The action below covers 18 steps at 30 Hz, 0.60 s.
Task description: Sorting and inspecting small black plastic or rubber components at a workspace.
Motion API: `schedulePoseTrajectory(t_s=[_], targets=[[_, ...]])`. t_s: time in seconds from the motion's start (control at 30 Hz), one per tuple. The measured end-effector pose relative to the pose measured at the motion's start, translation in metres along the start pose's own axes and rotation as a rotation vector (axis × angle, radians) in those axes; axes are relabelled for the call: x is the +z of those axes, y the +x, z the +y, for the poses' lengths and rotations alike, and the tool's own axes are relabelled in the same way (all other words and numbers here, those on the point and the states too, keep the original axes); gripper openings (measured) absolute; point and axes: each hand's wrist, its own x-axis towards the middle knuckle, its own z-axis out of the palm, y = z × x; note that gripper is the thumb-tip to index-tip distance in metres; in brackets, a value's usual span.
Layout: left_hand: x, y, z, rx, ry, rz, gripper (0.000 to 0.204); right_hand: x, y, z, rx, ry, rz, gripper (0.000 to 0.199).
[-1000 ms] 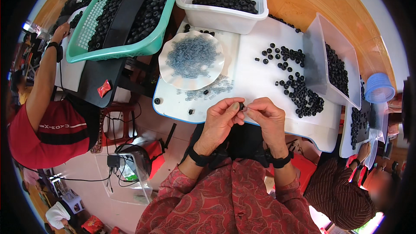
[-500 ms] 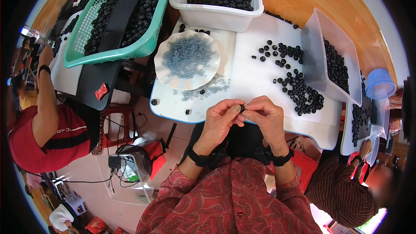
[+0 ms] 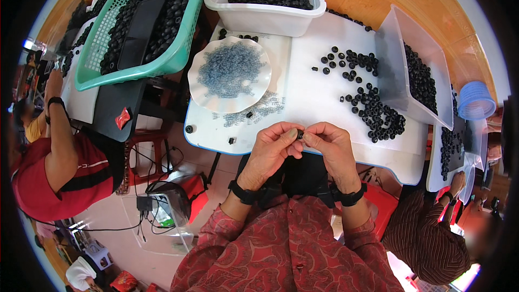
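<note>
My left hand (image 3: 273,148) pinches a small round black part (image 3: 300,134) between thumb and fingers, just past the table's near edge. My right hand (image 3: 331,145) closes on the same part from the other side, fingertips touching it. Ahead lies a scalloped white plate (image 3: 194,87) heaped with tiny clear bluish pieces (image 3: 230,70), more of them spilled beside it. Loose black parts (image 3: 378,119) are scattered over the right half of the white table (image 3: 308,94). Two single black parts (image 3: 232,140) rest near its left front corner.
A white tub (image 3: 265,17) of black parts stands behind the plate. A tilted clear bin (image 3: 392,70) holds more at right. Far left is a green basket (image 3: 157,67) with a phone (image 3: 141,32) on its black parts. People sit at left (image 3: 54,178) and right (image 3: 427,238).
Both hands keep their pinch on the small black part, with only slight finger movement. The whole view has shifted a little.
</note>
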Motion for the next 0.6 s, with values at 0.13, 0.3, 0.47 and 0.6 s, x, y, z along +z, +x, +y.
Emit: schedulePoseTrajectory(t_s=[0.13,0.3,0.47,0.6], targets=[[0.0,0.002,0.0,-0.007,-0.011,-0.01,0.022,0.004,-0.002,-0.002,-0.062,-0.101,0.032,0.008],[-0.001,0.004,-0.004,0.037,0.051,0.034,0.022,0.011,-0.001,0.005,-0.296,-0.422,0.115,0.006],[0.002,0.004,-0.004,0.034,0.097,0.047,0.023,0.016,0.0,0.005,-0.363,-0.45,0.143,0.009],[0.0,0.004,-0.004,0.026,0.102,0.048,0.024,0.002,0.005,0.0,-0.373,-0.519,0.147,0.006]])
